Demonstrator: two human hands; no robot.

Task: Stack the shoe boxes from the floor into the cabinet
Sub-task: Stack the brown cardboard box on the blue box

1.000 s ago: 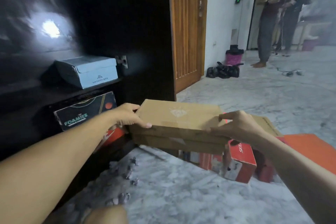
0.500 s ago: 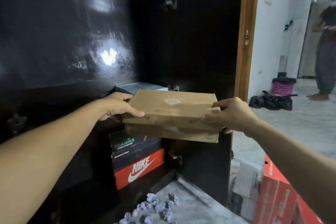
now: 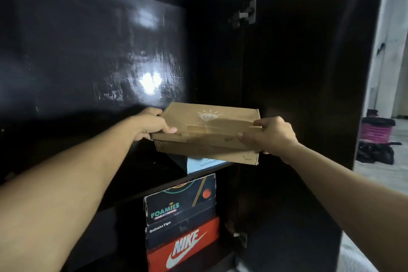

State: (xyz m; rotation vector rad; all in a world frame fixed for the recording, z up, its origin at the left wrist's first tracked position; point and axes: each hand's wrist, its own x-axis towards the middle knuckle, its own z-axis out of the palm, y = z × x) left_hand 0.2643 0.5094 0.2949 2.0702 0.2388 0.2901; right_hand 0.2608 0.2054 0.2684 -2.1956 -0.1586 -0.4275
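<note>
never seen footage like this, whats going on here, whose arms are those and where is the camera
There is no machine here. The camera sits on a person's head and looks forward and down, so the two bare arms that reach in from the bottom are that person's own.

The left hand and right hand grip the two ends of a brown cardboard shoe box, held in the air in front of an open dark cabinet. Just below it, a pale blue box peeks out on a shelf.

One shelf lower stands a stack of three boxes: a black Foamies box on top, a black Onitsuka Tiger box in the middle, a red Nike box at the bottom.

At the far right, a pink basket stands on the floor.
</note>
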